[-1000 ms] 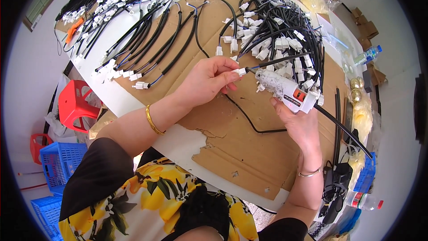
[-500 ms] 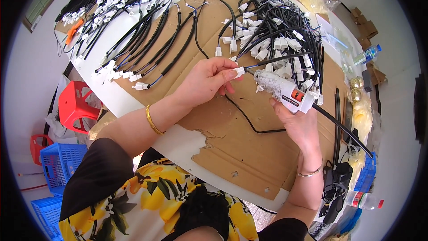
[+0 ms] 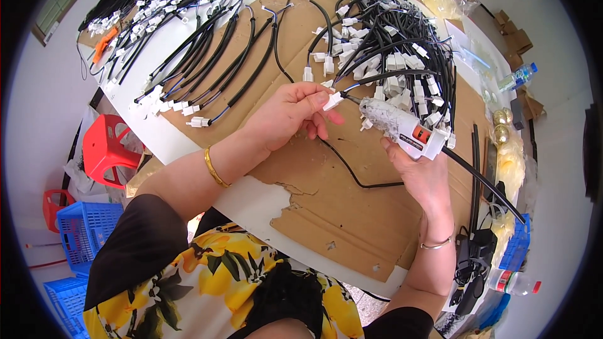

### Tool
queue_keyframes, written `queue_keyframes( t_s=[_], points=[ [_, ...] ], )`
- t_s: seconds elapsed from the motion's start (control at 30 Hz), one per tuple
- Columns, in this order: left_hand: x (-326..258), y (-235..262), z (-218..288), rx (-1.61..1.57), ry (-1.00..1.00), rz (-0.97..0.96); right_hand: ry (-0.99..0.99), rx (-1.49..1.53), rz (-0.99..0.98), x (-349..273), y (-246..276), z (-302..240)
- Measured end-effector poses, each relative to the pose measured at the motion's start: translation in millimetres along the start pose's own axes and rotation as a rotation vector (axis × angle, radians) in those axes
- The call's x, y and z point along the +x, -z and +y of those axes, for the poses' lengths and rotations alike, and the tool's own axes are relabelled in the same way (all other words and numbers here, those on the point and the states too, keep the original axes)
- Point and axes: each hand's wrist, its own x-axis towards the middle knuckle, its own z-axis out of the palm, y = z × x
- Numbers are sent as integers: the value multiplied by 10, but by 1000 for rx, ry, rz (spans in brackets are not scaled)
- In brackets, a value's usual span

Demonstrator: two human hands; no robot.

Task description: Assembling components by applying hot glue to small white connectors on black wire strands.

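Pinched between the thumb and fingers of my left hand (image 3: 295, 113) is a white plug connector (image 3: 333, 101). Its black-sleeved cable (image 3: 399, 73) runs off to the right, above the glue gun. My right hand (image 3: 416, 179) is wrapped round a white glue gun (image 3: 391, 120), with strings of glue stuck to its front. The gun's nozzle tip points left and meets, or nearly meets, the cable end of the connector. Out of the gun's back sticks a long black glue stick (image 3: 483, 182).
Finished-looking cables (image 3: 248, 81) lie in a row on the cardboard (image 3: 352, 226) at left. A heap of cables with white connectors (image 3: 402, 31) lies beyond the gun. Another bundle (image 3: 163, 0) is far left. Spare black sticks (image 3: 474, 176) lie at right. A black cord (image 3: 352, 176) crosses the cardboard.
The connector has turned in my left fingers and now slants more steeply. Its cable has swung a little and bows to the right. The glue gun has shifted only slightly.
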Motion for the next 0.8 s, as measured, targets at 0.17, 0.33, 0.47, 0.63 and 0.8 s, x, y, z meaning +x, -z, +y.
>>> queue_keyframes(
  t_s=[0.17, 0.33, 0.47, 0.63, 0.8],
  points=[
    [6, 9, -1, -63, 30, -12, -27, 24, -7, -9, 10, -28],
    [23, 55, -39, -147, 45, -63, 5, 116, 3, -6, -6, 24],
    [36, 88, -68, -227, 53, -120, -40, 27, -28, -7, 27, -29],
    [26, 68, -76, -237, 66, -132, -39, 86, -17, -17, -9, -31],
    [38, 77, -93, -267, 65, -137, -29, 28, -22, -13, 8, -32]
  ],
)
